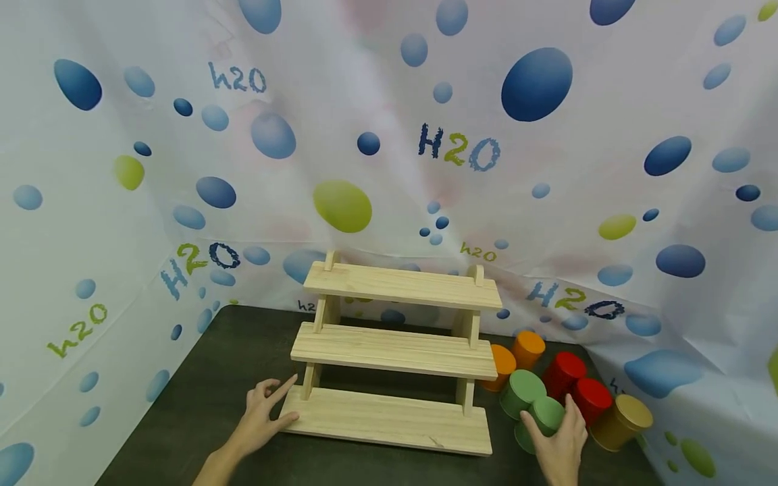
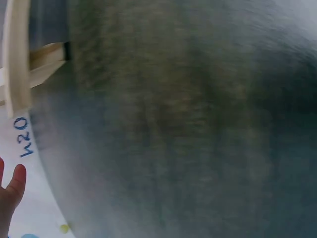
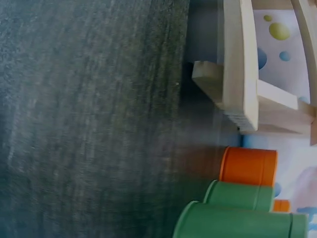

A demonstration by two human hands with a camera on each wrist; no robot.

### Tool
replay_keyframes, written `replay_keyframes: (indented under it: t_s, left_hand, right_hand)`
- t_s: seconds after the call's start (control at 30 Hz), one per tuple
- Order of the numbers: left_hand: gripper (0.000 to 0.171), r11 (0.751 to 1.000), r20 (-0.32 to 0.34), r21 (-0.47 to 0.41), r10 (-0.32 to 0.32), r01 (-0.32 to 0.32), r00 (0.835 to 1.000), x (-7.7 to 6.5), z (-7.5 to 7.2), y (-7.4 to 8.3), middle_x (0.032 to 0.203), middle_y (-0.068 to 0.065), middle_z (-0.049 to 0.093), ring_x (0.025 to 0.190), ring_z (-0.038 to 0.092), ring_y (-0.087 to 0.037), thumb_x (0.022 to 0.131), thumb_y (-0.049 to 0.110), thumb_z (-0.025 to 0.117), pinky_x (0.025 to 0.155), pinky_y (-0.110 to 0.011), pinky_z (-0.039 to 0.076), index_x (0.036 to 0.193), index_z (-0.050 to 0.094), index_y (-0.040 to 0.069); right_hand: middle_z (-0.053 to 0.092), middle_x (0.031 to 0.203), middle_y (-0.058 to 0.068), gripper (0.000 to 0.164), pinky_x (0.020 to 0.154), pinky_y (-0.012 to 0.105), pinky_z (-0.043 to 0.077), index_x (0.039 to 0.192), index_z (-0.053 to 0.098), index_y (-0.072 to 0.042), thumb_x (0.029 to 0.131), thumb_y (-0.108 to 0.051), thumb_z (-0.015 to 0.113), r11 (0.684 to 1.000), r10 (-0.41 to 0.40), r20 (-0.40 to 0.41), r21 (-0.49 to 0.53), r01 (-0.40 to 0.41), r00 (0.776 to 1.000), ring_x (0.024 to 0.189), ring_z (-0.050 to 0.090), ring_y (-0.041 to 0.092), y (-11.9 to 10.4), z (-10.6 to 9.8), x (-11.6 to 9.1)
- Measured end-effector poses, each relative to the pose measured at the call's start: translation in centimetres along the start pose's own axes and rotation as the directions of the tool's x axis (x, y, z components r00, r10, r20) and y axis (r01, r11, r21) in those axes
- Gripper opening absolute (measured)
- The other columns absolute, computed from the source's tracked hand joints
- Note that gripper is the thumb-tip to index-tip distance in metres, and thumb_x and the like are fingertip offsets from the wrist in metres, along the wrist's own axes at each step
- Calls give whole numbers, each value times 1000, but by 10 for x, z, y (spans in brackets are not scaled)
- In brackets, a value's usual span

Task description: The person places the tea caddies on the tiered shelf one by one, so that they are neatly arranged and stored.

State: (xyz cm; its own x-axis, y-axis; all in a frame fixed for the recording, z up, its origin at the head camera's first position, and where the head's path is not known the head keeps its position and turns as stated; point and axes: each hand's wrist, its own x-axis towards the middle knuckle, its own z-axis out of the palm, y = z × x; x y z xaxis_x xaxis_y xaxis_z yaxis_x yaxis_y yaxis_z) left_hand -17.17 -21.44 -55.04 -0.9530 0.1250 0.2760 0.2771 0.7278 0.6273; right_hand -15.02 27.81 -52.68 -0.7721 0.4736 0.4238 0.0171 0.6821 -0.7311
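A three-tier wooden stand (image 1: 389, 351) stands on the dark table. Beside its lower left end is my left hand (image 1: 258, 418), thumb and forefinger spread and holding nothing; whether the thumb touches the bottom board cannot be told. At the stand's right, my right hand (image 1: 562, 445) holds the front green canister (image 1: 547, 413), thumb on its left side and fingers on its right. Just behind it is a second green canister (image 1: 524, 390). Part of the left hand (image 2: 12, 191) shows in the left wrist view; the right wrist view shows the green canisters but no fingers.
Around the green canisters stand two orange canisters (image 1: 527, 349), two red ones (image 1: 565, 371) and a gold one (image 1: 623, 422). A white curtain (image 1: 389, 101) with blue and green spots hangs behind the table (image 1: 225, 364) and along its sides.
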Motion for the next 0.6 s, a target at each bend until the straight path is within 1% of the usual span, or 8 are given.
replay_keyframes:
  t_s: [0.07,0.13,0.2,0.3,0.33,0.4,0.5,0.6]
  left_hand:
    - [64,1000,26,1,-15,15,1000,-1,3,-2,113,-21,39,93,31,-29,76,27,73,67,-40,37,131,49,5]
    - [63,999,54,-3,-36,36,998,-1,5,-3,107,-17,39,89,30,-28,77,28,72,66,-36,34,131,49,5]
    - [62,999,73,3,-53,53,996,0,8,-5,100,-12,38,86,28,-26,78,29,71,66,-34,30,131,49,5]
    - [58,998,93,15,-68,67,993,-1,11,-7,93,-7,35,82,26,-24,80,30,69,65,-33,26,130,51,6]
    - [57,998,99,23,-69,67,993,-1,12,-8,91,-6,35,81,25,-24,81,30,68,65,-33,25,129,52,6]
    - [54,997,110,37,-66,63,992,-2,13,-9,89,-5,33,79,25,-24,82,30,67,65,-32,24,128,52,5]
    - [53,997,131,49,-73,67,989,-4,13,-10,86,-4,31,77,24,-23,83,31,66,64,-32,24,127,53,5]
    - [54,995,161,41,-96,91,982,-3,13,-9,85,-4,30,77,24,-23,82,32,66,63,-31,24,128,52,6]
  right_hand:
    - [27,131,38,89,94,63,15,139,21,10,73,-19,74,998,65,8,21,-65,998,118,23,54,3,0,0]
    - [23,133,38,91,95,63,14,141,15,10,77,-23,71,987,155,34,35,-156,987,120,19,54,5,-1,0]
    - [20,135,38,93,95,63,15,142,9,8,81,-29,68,965,255,74,43,-258,964,122,17,54,9,-1,1]
    - [17,135,38,96,95,63,16,143,3,7,83,-37,63,929,360,131,40,-368,924,124,16,53,13,0,2]
    - [15,135,39,97,95,63,17,143,1,8,83,-39,62,921,381,149,33,-389,913,123,16,53,14,1,3]
    - [14,135,40,98,95,63,17,143,1,8,83,-40,62,912,400,172,27,-410,900,123,17,54,16,3,4]
    - [12,136,41,100,95,63,17,142,0,8,82,-40,63,905,412,192,31,-425,891,122,17,54,18,6,4]
    - [11,136,41,100,95,63,17,142,0,9,82,-38,64,895,423,190,64,-441,886,123,17,54,21,7,4]
